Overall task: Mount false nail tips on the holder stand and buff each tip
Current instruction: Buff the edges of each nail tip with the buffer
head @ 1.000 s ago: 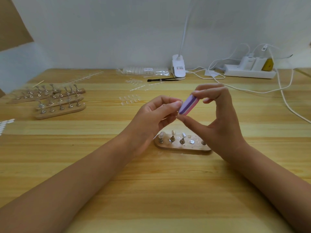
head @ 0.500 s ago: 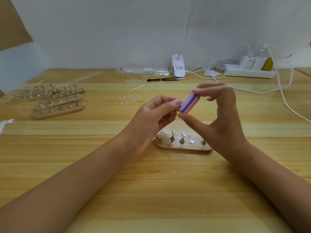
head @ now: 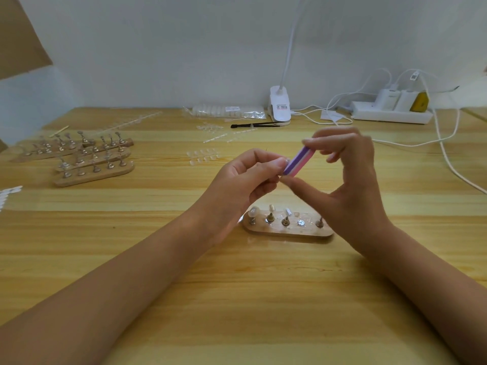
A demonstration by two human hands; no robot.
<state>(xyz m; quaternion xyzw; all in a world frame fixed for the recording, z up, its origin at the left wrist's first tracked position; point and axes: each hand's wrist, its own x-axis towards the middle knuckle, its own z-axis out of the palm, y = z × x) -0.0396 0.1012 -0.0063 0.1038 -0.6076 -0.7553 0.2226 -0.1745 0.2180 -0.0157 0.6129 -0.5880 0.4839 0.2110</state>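
Observation:
My right hand [head: 350, 180] pinches a purple, white and pink buffer block [head: 299, 162] between thumb and fingertips, above the table's middle. My left hand [head: 245, 180] pinches something small against the block's lower end; a clear nail tip there is barely visible. Below both hands a wooden holder stand [head: 288, 229] lies on the table with several metal pegs; some pegs carry clear nail tips [head: 253, 212].
Three more wooden stands [head: 93, 164] lie at the left. Loose clear tips [head: 203, 156], a bag of tips [head: 226, 111], a black tool [head: 254, 125], a clip lamp [head: 280, 106], a power strip [head: 390, 114] and white cables [head: 448, 159] lie farther back.
The buffer block in my right hand has shifted slightly up and to the right against the tip. My left hand stays nearly still.

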